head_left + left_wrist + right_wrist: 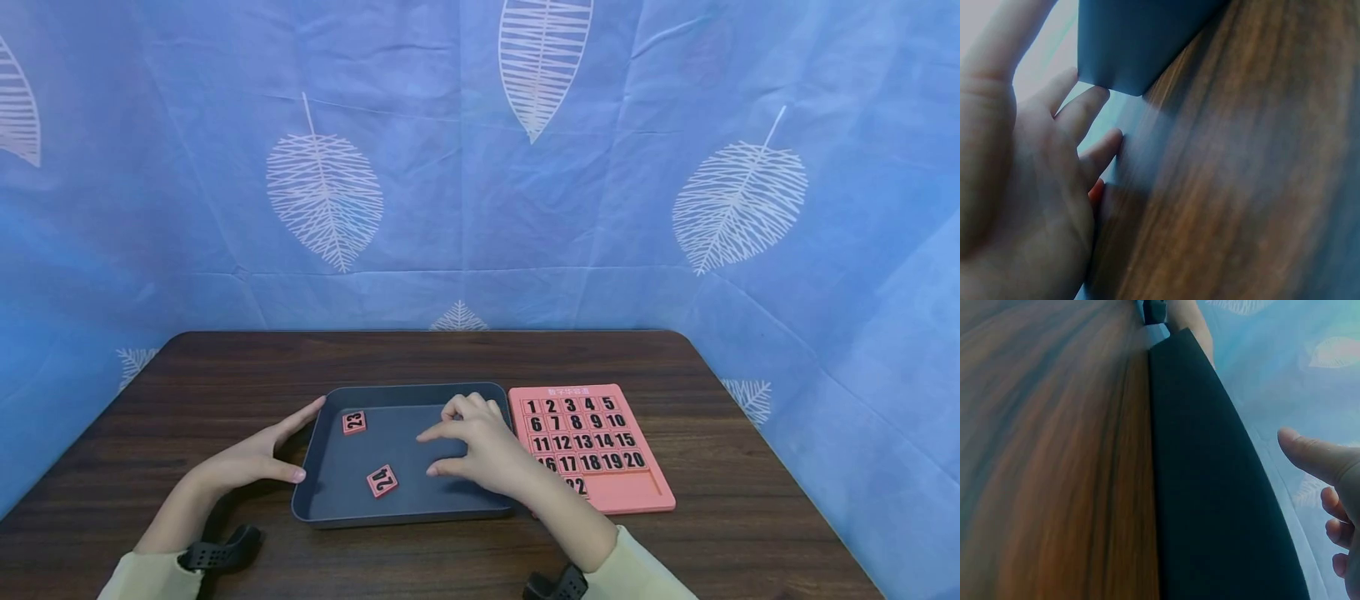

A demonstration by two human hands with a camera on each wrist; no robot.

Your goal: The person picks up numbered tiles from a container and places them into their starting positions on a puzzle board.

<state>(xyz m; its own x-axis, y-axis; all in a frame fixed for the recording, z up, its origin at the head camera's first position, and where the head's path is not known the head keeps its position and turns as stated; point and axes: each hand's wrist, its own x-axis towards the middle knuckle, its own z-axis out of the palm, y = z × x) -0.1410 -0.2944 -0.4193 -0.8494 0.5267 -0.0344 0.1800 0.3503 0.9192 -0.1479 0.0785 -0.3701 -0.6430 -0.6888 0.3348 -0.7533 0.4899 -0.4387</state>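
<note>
A dark grey tray (408, 510) holds two pink number tiles: tile 23 (354, 422) near the far left corner and tile 24 (382, 481) nearer the front. At the tray's left side is my left hand (243, 457), thumb and forefinger spread with their tips right at the rim; its other fingers reach along the outer wall in the left wrist view. Over the right part of the tray hovers my right hand (480, 442), thumb and forefinger apart with nothing between them. Its forearm crosses the lower left corner of a pink number board (626, 492), hiding part of the bottom row.
Rows of numbered tiles fill most of the board, up to 22 in the bottom row, with bare pink to its right. Tray and board lie side by side on a dark wooden table (750, 517). Behind hangs a blue cloth (465, 208) with white leaves.
</note>
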